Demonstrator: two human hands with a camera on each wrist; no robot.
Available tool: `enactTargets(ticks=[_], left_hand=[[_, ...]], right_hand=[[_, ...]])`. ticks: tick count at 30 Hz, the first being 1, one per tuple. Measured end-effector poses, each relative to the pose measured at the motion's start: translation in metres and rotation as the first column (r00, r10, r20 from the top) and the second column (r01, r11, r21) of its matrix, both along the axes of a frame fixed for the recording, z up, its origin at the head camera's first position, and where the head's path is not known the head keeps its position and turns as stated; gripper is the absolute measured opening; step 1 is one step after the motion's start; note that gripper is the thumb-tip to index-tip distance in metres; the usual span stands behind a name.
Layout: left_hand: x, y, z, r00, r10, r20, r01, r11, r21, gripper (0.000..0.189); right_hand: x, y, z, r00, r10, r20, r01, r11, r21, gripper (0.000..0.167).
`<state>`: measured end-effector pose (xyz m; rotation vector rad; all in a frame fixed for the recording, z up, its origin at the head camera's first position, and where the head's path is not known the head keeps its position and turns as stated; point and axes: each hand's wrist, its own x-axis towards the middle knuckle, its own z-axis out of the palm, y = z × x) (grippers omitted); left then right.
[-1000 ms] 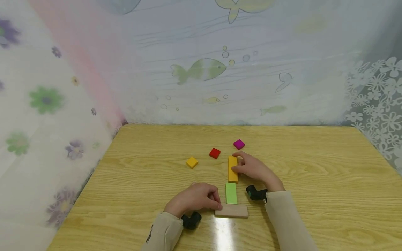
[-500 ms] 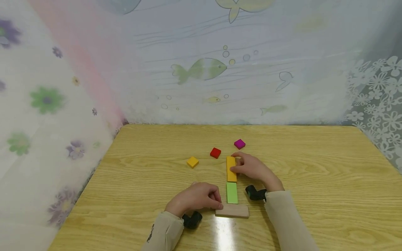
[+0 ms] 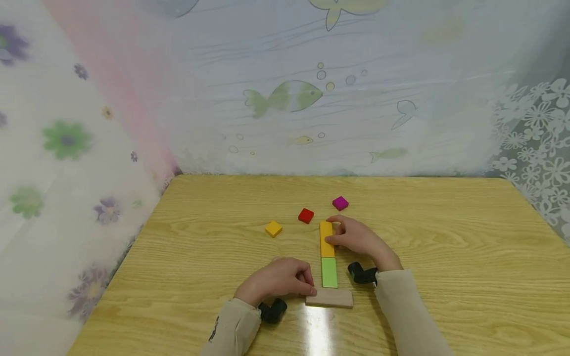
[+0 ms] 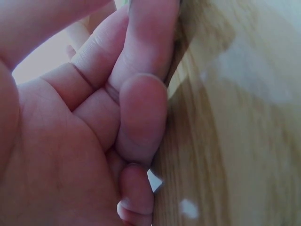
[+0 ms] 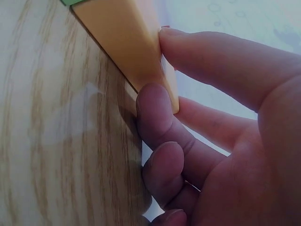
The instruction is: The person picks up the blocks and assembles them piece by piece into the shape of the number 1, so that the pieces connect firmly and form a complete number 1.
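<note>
An orange oblong block (image 3: 327, 244) lies flat on the table, its near end meeting a light green block (image 3: 329, 273). My right hand (image 3: 356, 240) grips the orange block from the right, thumb on it and a finger at its far end; the right wrist view shows more fingertips (image 5: 155, 110) against its side. Crosswise below the green block lies a plain wooden block (image 3: 331, 298). My left hand (image 3: 278, 278) holds that block's left end, thumb on top and fingers curled. In the left wrist view the palm and curled fingers (image 4: 143, 108) hide the block.
Beyond the oblong blocks lie three small square blocks: yellow (image 3: 273, 229), red (image 3: 306, 216) and magenta (image 3: 340, 203). They rest on a wood-grain table (image 3: 445, 237). A curtain printed with fish (image 3: 285, 96) hangs behind it. Black wrist devices (image 3: 272, 311) sit below both hands.
My right hand has slid the orange block slightly left, so it lines up with the green block and the gap between them has closed. My left hand stays on the wooden block.
</note>
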<state>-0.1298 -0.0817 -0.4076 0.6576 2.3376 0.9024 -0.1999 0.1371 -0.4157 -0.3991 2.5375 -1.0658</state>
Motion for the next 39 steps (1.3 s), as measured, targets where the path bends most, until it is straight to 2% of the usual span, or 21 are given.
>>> enactTargets(ticks=[18,39], left_hand=[[0.0002,0.003,0.001,0.999,-0.026,-0.048,0.024,0.999,-0.039,0.013],[0.0009,0.002,0.0019,0.999,-0.018,-0.051,0.016,0.999,-0.034,0.013]], right_hand=[[-0.0001,0.0027,0.0006,1.0,-0.001,0.008,0.001,1.0,-0.012,0.052],[-0.0021,0.0018,-0.0027,1.0,0.004,0.007,-0.004,1.0,-0.013,0.052]])
